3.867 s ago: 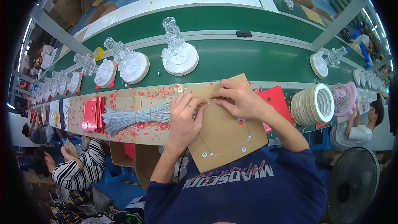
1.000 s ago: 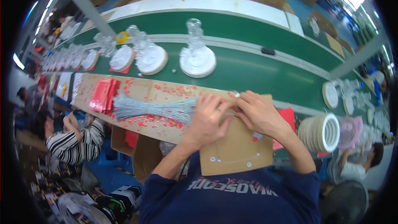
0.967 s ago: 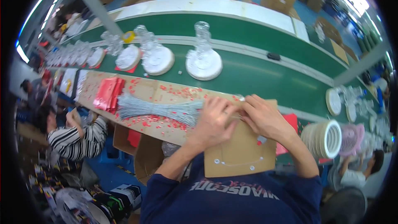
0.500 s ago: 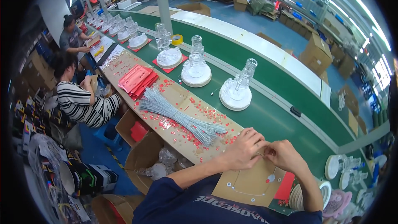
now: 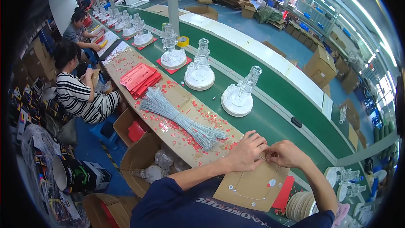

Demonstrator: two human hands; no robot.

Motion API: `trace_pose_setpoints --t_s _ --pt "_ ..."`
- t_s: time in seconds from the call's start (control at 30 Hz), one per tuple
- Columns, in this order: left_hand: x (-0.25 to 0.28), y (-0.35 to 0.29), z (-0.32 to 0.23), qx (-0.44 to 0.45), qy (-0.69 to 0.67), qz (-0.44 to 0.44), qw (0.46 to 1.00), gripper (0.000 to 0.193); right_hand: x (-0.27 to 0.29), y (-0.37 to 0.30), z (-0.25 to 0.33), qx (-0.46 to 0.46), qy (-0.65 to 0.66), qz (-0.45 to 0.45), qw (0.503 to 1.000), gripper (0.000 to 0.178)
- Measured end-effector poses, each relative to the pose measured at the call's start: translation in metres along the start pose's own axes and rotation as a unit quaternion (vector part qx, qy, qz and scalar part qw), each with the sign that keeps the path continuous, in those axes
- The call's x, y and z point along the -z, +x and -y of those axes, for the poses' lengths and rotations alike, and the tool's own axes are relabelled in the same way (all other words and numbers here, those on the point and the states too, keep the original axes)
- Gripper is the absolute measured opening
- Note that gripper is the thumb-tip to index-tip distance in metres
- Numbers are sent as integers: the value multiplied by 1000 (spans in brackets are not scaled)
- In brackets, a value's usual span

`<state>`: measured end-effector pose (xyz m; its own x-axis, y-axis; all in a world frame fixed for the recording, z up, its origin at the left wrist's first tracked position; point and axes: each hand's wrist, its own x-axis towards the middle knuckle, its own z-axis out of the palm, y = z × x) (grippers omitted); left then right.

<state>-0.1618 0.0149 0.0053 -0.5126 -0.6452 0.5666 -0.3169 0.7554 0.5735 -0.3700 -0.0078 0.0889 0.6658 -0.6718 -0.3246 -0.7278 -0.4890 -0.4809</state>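
At the near edge of the bench, a brown cardboard sheet (image 5: 242,189) with a thin white line and small white discs on its face tilts toward me. My left hand (image 5: 248,152) is closed at its top edge, fingertips pinched together. Close beside it, my right hand (image 5: 287,153) pinches too. A short thin wire (image 5: 264,157) shows between the fingertips; how it passes through the card is hidden by my fingers. A red sheet (image 5: 283,192) lies partly behind the card. Left of my hands rests a bundle of silvery wire ties (image 5: 179,119).
Clear glass vessels on round white bases (image 5: 237,100) line the green bench (image 5: 270,128). Red die-cut sheets (image 5: 140,79) lie beyond the wires, among red scraps. White rings (image 5: 298,206) are stacked at lower right. An open carton (image 5: 139,160) stands below; a person in stripes (image 5: 80,88) sits left.
The view has shifted slightly. My hands stay together at the card's top edge, still pinching, with only small finger movement.
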Motion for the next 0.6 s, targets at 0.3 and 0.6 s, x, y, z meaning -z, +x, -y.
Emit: trace_pose_setpoints --t_s 0.3,0.6 --pt "1 0 3 14 -12 6 1000 41 -28 -19 5 -13 44 -164 985 15" --pt "2 6 0 31 -27 0 999 44 -82 -23 1 57 -107 -399 909 21"
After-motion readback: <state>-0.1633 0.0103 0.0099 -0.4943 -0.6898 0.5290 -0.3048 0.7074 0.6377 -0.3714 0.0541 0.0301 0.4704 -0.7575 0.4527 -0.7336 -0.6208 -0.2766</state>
